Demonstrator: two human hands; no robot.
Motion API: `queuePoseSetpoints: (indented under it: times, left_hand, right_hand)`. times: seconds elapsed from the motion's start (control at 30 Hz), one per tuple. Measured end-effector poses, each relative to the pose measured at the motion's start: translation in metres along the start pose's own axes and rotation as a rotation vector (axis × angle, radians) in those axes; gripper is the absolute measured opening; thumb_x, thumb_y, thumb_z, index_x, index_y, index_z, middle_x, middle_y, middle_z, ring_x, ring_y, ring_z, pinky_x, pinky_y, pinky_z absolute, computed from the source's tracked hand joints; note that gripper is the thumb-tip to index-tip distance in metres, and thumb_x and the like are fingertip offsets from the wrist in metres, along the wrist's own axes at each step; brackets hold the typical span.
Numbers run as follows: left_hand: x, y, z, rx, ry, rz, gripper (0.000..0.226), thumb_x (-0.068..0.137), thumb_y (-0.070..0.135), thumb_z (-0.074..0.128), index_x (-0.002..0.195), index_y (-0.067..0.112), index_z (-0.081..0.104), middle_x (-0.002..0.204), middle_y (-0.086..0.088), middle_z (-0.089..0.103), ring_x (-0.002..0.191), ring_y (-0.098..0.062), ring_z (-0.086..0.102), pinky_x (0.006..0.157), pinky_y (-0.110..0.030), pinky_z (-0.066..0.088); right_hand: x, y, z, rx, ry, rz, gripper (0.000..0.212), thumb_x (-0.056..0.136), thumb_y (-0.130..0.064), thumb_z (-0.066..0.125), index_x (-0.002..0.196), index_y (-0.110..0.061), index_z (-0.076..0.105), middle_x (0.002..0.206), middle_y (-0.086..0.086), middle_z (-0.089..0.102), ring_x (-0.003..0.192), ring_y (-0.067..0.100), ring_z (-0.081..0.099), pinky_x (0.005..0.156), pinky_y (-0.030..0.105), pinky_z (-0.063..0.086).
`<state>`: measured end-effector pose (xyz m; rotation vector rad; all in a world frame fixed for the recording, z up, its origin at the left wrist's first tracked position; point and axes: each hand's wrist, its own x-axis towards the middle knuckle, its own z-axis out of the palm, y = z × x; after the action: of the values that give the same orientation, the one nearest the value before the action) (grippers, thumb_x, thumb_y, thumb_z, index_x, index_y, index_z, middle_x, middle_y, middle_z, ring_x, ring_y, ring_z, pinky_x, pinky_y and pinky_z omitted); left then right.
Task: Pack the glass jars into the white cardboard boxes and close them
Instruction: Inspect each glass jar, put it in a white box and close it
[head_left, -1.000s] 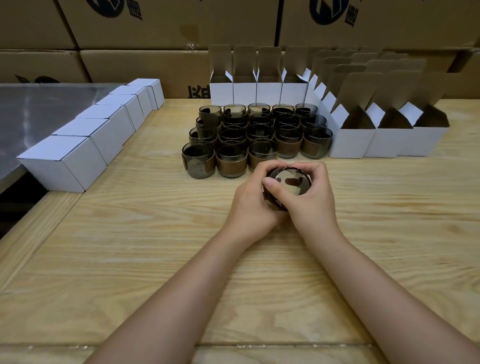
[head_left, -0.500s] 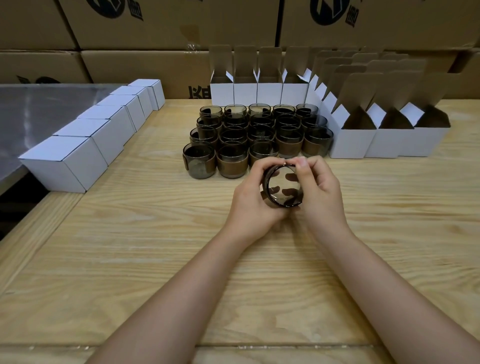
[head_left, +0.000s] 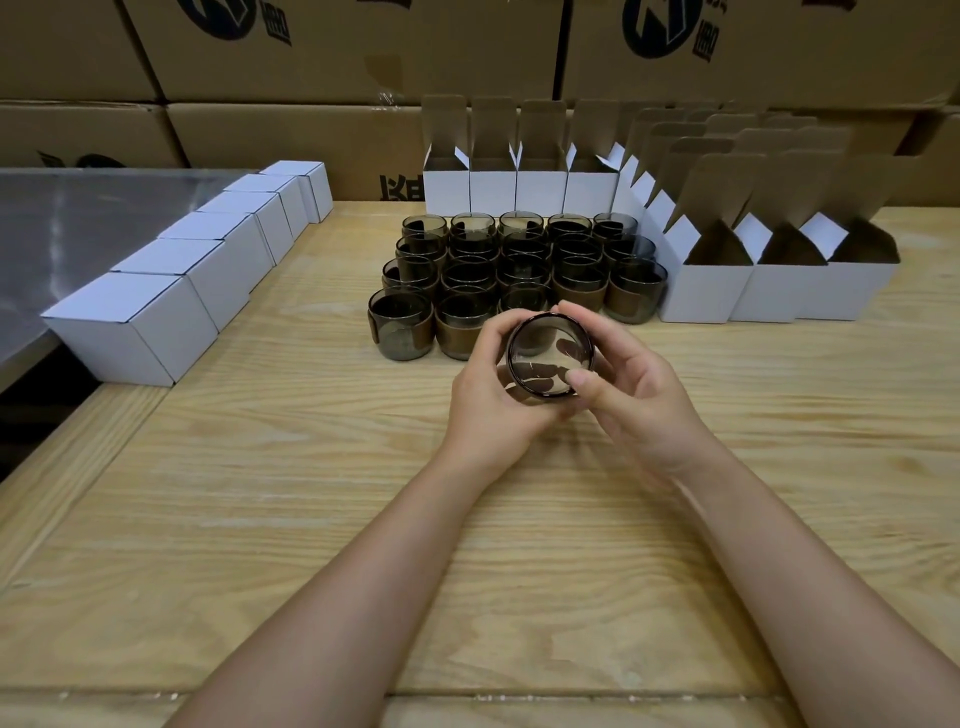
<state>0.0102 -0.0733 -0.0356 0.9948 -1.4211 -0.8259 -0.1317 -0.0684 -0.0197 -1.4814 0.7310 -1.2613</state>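
Note:
I hold one smoky glass jar (head_left: 548, 356) above the wooden table, its mouth tipped toward me. My left hand (head_left: 491, 395) cups it from the left and below, and my right hand (head_left: 631, 392) grips its rim from the right with thumb and fingers. Several more dark jars with brown sleeves (head_left: 514, 275) stand in rows just behind. Open white boxes (head_left: 709, 291) with raised flaps stand to the right and along the back (head_left: 493, 189). Closed white boxes (head_left: 132, 338) form a diagonal row on the left.
Large brown cartons (head_left: 363, 57) are stacked along the back. A grey metal surface (head_left: 62, 228) adjoins the wooden table (head_left: 291, 493) on the left, with a dark gap beside the table's left edge.
The jar has been turned in my hands from bottom-up to mouth toward me. My right hand's fingers have shifted to the rim and loosened.

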Motion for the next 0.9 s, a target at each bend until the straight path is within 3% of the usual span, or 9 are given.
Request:
queuePoseSetpoints:
  times: [0.17,0.3,0.5,0.73,0.9]
  left_hand:
    - [-0.001,-0.002,0.001,0.096,0.06,0.039,0.068,0.062,0.009,0.083,0.108,0.047,0.049,0.099,0.023,0.064,0.087,0.002,0.064,0.073,-0.011,0.048]
    - [-0.002,-0.002,0.002,0.157,0.093,0.054,0.07,0.064,0.006,0.08,0.106,0.053,0.048,0.1,0.028,0.063,0.089,0.005,0.063,0.071,-0.007,0.046]
    - [-0.005,0.001,0.006,0.238,0.092,0.098,0.058,0.07,0.022,0.069,0.116,0.049,0.046,0.103,0.03,0.06,0.094,0.002,0.062,0.076,-0.007,0.045]
    - [-0.003,-0.001,0.004,0.177,0.084,0.046,0.075,0.055,0.035,0.09,0.11,0.057,0.044,0.106,0.032,0.061,0.097,0.007,0.06,0.08,-0.011,0.048]
    - [-0.004,0.001,0.005,0.125,0.022,0.059,0.085,0.064,0.021,0.087,0.137,0.033,0.045,0.128,0.009,0.059,0.119,-0.01,0.056,0.094,-0.042,0.052]
  right_hand:
    - [0.0,0.003,0.008,-0.144,0.029,-0.069,0.058,0.078,-0.004,0.066,0.129,-0.023,0.048,0.117,-0.02,0.061,0.114,0.005,0.057,0.09,0.018,0.046]
    - [-0.001,0.004,0.014,-0.189,0.074,-0.1,0.06,0.075,-0.009,0.072,0.125,-0.03,0.048,0.118,-0.017,0.059,0.11,0.003,0.059,0.087,0.018,0.048]
    - [-0.003,0.005,0.025,-0.332,0.198,-0.184,0.06,0.07,-0.017,0.077,0.12,-0.031,0.048,0.111,-0.029,0.056,0.106,-0.002,0.057,0.087,0.014,0.045]
    - [-0.005,0.005,0.021,-0.321,0.137,-0.15,0.069,0.074,-0.017,0.072,0.133,-0.025,0.037,0.125,-0.015,0.051,0.112,-0.007,0.053,0.084,0.01,0.044]
    - [-0.001,0.006,0.019,-0.209,0.226,-0.086,0.048,0.081,-0.018,0.069,0.124,-0.02,0.048,0.117,-0.006,0.059,0.106,-0.003,0.059,0.083,0.015,0.049]
